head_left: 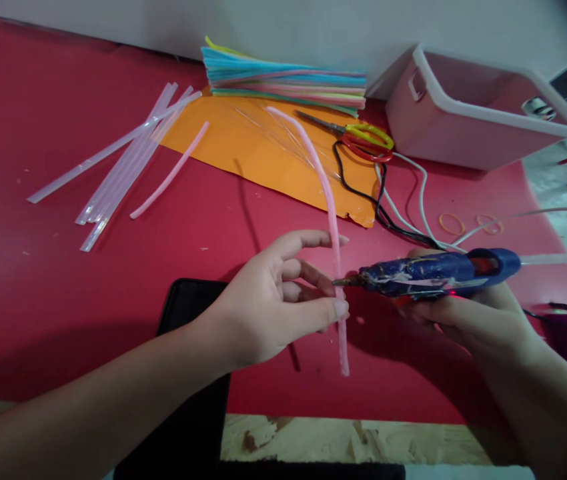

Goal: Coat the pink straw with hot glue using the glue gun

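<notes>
The long pink pipe cleaner [331,213] stands in front of me above the red table [38,280], its fuzzy length bowing left at the top. My left hand [268,300] has it pinched: thumb low, index finger higher, the other fingers curled behind. I judge this spread grip steadies the stretch between, where the metal nozzle [348,282] sits; whether it touches the fuzz, I cannot tell. My right hand [483,320] is wrapped around the blue glue gun [418,273], holding it level, probably to aim the tip sideways. Its plastic is crusted with pale residue, and a translucent stick [558,258] juts from the rear.

Farther off, a short pink pipe cleaner [169,175] lies beside smooth, glossy glue sticks [123,160]. The scissors [363,137] rest partly on a flat orange sheet [263,147], likely within easy reach, near a soft, multicoloured bundle [283,79] and a smooth-walled pink bin [443,127].
</notes>
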Available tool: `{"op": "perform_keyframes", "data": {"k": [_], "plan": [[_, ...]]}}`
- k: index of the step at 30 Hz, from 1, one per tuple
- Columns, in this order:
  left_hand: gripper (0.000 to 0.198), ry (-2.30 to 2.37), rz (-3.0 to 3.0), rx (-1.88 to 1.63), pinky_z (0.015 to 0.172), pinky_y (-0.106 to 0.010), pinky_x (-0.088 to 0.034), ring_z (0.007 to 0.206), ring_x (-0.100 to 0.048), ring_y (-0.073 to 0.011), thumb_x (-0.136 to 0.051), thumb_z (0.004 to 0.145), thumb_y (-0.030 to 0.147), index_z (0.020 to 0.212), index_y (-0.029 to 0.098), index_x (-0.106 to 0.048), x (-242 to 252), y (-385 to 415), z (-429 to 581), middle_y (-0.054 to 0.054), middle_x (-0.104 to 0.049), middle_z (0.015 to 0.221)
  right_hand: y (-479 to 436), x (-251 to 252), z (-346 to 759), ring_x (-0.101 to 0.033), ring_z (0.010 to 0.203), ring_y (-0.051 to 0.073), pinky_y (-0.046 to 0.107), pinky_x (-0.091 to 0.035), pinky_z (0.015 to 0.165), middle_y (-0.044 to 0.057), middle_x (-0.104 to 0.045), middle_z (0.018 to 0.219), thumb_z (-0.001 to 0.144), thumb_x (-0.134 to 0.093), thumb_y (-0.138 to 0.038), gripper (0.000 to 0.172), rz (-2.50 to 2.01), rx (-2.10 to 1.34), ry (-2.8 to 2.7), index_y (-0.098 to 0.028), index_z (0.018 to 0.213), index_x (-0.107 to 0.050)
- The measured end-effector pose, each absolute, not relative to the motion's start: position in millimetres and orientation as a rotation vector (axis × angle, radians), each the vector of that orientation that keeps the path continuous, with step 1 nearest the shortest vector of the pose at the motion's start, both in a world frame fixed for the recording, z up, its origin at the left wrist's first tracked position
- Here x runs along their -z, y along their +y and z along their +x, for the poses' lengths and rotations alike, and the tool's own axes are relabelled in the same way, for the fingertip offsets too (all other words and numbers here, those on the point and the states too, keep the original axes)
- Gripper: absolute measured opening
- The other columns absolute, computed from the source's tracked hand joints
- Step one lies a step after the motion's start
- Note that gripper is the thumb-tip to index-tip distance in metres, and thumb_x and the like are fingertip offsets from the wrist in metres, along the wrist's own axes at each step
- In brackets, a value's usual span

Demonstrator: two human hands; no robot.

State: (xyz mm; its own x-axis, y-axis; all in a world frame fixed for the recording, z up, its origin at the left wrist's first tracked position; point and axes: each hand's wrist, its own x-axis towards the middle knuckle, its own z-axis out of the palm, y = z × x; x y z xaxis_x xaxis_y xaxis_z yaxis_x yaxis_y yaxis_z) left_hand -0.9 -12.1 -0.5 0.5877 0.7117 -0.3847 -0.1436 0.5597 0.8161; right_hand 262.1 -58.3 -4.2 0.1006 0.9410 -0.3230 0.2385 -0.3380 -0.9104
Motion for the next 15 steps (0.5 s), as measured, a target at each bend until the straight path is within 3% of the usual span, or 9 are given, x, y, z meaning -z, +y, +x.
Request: {"op": "perform_keyframes", "data": {"k": [15], "plan": [[0.067, 0.756, 0.822, -0.574, 0.076, -0.024, -0.058, 0.074, -0.07, -0.0088, -0.085, 0.078, 0.012, 0.135, 0.027, -0.054, 2.4, -12.6, -0.9, 0.006, -0.067, 0.082, -60.0, 10.1, 269.1, -0.051, 0.045, 0.015, 0.025, -0.041, 0.041, 0.001, -0.064, 0.052, 0.061, -0.079, -0.022, 0.007, -1.613, -1.248, -1.23, -0.02, 0.065, -0.075]]}}
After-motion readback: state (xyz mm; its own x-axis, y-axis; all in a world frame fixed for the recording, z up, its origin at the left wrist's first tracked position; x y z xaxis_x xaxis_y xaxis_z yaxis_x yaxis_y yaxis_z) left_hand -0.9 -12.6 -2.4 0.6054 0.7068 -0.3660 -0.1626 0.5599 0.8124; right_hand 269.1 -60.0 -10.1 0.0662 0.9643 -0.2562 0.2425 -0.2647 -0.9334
